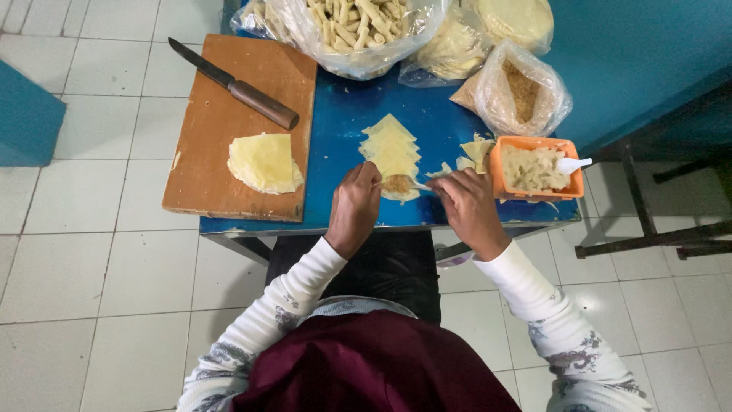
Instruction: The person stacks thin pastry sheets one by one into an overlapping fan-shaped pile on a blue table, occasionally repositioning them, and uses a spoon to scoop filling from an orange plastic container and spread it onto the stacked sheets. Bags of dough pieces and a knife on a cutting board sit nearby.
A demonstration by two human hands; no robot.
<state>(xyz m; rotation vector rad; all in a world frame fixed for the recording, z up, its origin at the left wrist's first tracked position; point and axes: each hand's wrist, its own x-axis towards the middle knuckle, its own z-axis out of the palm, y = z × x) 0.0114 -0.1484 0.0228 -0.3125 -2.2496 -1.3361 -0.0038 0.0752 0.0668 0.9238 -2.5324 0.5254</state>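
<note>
The right hand point(469, 207) has its grip closed on a small spoon point(420, 185) tipped over brown filling point(397, 183) on a stack of pale yellow triangular wrappers point(391, 149); the left hand point(355, 204), fingers curled, touches the stack's near edge. These lie on a blue bench point(339, 130) beside a brown wooden cutting board point(229, 114) carrying a wood-handled knife point(236, 85). White floor tiles point(99, 259) surround it.

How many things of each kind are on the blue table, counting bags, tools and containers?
Clear plastic bags: 3, one with rolled pieces, one with flat rounds, one with brown filling
Wooden cutting board: 1
Knife: 1
Orange container: 1
White spoon in the container: 1
Stacks of yellow wrappers: 2, on the board and on the blue table
Total: 9
</note>
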